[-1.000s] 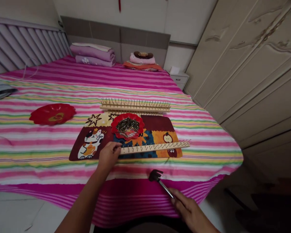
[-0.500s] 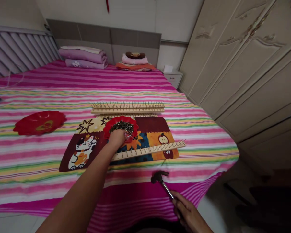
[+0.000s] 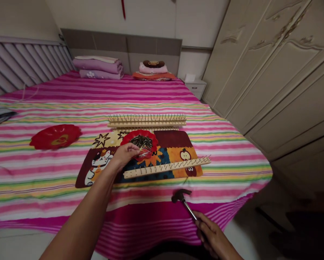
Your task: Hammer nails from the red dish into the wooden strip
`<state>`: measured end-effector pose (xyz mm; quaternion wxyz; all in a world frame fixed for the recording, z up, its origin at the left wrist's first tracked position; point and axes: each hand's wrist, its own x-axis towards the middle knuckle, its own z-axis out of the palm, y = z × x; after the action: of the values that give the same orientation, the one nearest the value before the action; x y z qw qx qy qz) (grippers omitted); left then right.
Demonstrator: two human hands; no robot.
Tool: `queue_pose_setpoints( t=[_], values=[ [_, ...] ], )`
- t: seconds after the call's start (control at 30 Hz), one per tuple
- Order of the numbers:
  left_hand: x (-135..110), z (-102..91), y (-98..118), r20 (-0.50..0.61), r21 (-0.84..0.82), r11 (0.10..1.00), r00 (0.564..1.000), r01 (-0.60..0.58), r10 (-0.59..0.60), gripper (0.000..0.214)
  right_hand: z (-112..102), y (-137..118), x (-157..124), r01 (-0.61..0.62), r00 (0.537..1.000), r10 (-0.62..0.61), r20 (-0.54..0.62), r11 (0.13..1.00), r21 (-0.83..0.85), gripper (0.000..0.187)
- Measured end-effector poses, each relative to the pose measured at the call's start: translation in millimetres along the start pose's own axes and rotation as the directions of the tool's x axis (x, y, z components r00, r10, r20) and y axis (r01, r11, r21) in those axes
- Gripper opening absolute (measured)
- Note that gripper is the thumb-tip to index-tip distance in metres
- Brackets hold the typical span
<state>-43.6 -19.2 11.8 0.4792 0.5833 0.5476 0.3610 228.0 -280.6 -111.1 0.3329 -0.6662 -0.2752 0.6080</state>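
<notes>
My left hand (image 3: 125, 154) hovers just in front of the red dish of nails (image 3: 140, 143), its fingers pinched on a thin nail (image 3: 145, 154). Below the dish, a wooden strip studded with nails (image 3: 166, 167) lies slanted across the cartoon-print mat (image 3: 175, 143). My right hand (image 3: 211, 236) is at the bed's near edge, closed round the handle of a small hammer (image 3: 184, 202), whose dark head rests just above the striped sheet.
Several more nailed wooden strips (image 3: 147, 121) lie stacked behind the dish. An empty-looking red dish (image 3: 55, 136) sits to the left on the striped bedsheet (image 3: 70, 108). Folded bedding (image 3: 98, 66) lies at the headboard. A cream wardrobe (image 3: 272, 72) stands on the right.
My left hand left the end of the wooden strip, reached into the red dish of nails, and has drawn back a little holding a nail. The right hand keeps the hammer low.
</notes>
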Motion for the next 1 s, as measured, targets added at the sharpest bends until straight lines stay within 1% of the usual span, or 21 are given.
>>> queue_pose_setpoints(
  t=[0.07,0.13,0.23,0.3,0.4,0.5,0.6,0.7,0.83,1.0],
  values=[
    [-14,-6.6,1,-0.006,-0.119,0.992,0.999,0.035,-0.036,0.035,0,0,0,-0.017,1.000,0.017,-0.002,1.000,-0.001,0.074],
    [-27,-12.3,1,-0.002,-0.202,0.976,0.997,0.078,-0.080,0.042,0,-1,-1,-0.018,1.000,0.018,-0.008,1.000,-0.002,0.073],
    [-42,-20.1,-3,-0.001,-0.283,0.950,0.990,0.135,-0.141,0.042,1,-5,-7,0.007,1.000,-0.007,-0.003,1.000,-0.007,0.068],
    [-52,-25.5,-9,-0.023,-0.303,0.940,0.985,0.157,-0.172,0.040,2,-10,-11,0.011,1.000,-0.011,0.008,1.000,-0.004,0.067],
    [-65,-33.3,-21,-0.039,-0.292,0.938,0.978,0.187,-0.207,0.044,4,-15,-14,-0.010,1.000,0.010,0.000,1.000,-0.006,0.069],
    [-77,-35.9,-33,-0.041,-0.259,0.948,0.979,0.183,-0.200,0.043,6,-20,-16,-0.015,1.000,0.015,-0.004,1.000,-0.012,0.069],
    [-82,-28.4,-42,-0.106,-0.232,0.967,0.986,0.101,-0.129,0.037,7,-25,-19,-0.031,0.999,0.030,-0.011,0.999,-0.025,0.066],
    [-83,-13.1,-49,-0.178,-0.207,0.978,0.981,0.039,-0.077,0.035,6,-28,-21,-0.039,0.999,0.039,-0.008,0.998,-0.044,0.065],
    [-80,5.9,-57,-0.249,-0.119,0.992,0.966,0.046,-0.074,0.031,5,-26,-20,-0.044,0.999,0.044,-0.003,0.998,-0.039,0.063],
    [-79,14.8,-60,-0.283,0.029,0.999,0.958,0.046,-0.035,0.025,5,-26,-19,-0.049,0.999,0.049,0.000,0.999,-0.022,0.064]
  ],
)
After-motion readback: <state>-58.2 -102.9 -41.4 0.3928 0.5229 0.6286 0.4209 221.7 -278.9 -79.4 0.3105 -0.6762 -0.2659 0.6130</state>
